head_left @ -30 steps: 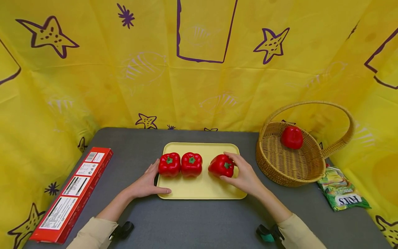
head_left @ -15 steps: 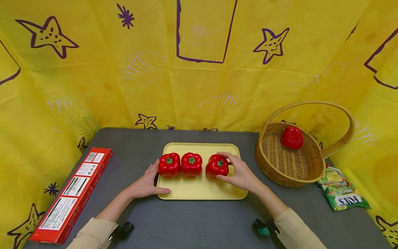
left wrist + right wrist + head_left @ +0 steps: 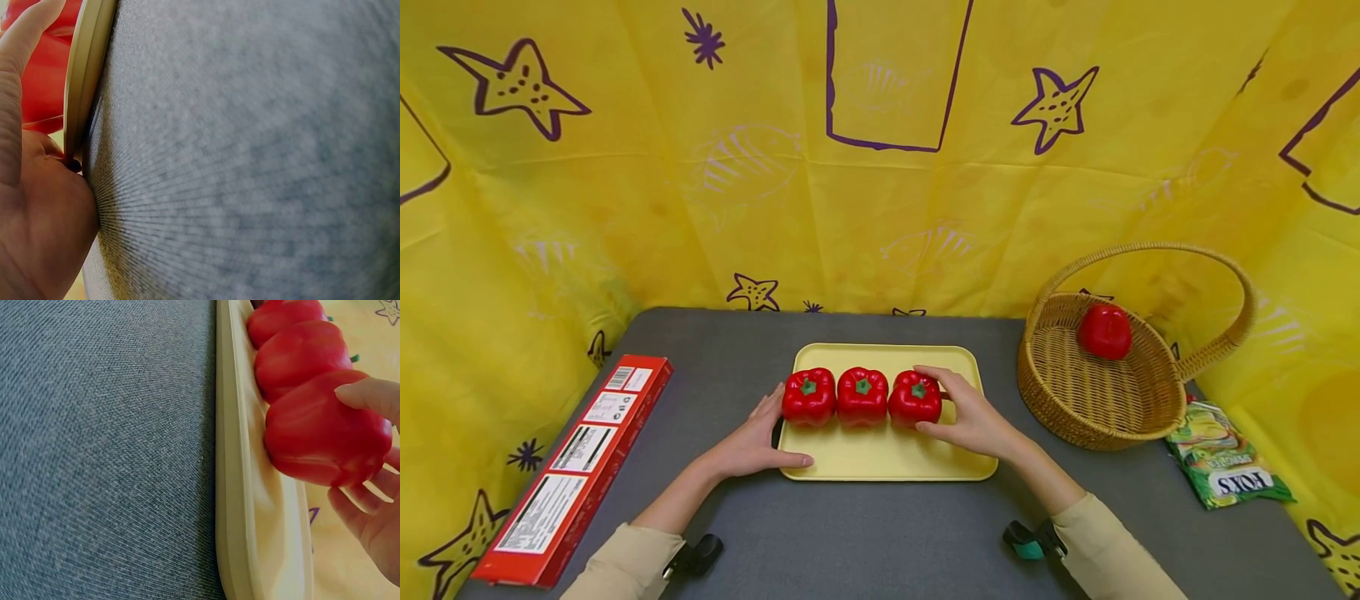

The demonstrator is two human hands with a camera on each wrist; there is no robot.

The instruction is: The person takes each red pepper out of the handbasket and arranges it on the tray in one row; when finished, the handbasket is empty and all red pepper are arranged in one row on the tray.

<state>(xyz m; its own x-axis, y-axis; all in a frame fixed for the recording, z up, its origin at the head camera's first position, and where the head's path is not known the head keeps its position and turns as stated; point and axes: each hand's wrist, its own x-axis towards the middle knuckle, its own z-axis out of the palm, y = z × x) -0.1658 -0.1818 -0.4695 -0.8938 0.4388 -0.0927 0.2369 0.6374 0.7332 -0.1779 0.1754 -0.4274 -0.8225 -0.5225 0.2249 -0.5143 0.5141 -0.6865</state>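
Observation:
Three red bell peppers with green stems stand in a row on a pale yellow tray: the left pepper, the middle pepper and the right pepper. My right hand grips the right pepper, its thumb in front and fingers behind; in the right wrist view this pepper stands close beside the middle one. My left hand rests at the tray's left end, thumb stretched over the front corner, fingers along the side by the left pepper. In the left wrist view the tray rim partly hides its fingers.
A wicker basket with a tall handle stands at the right, holding another red pepper. Beside it lies a green snack packet. A long red box lies at the left. Yellow patterned cloth surrounds the grey table.
My right hand has turned the right pepper from tilted to upright, stem up, and moved it left toward the middle pepper. My left hand has stayed in place.

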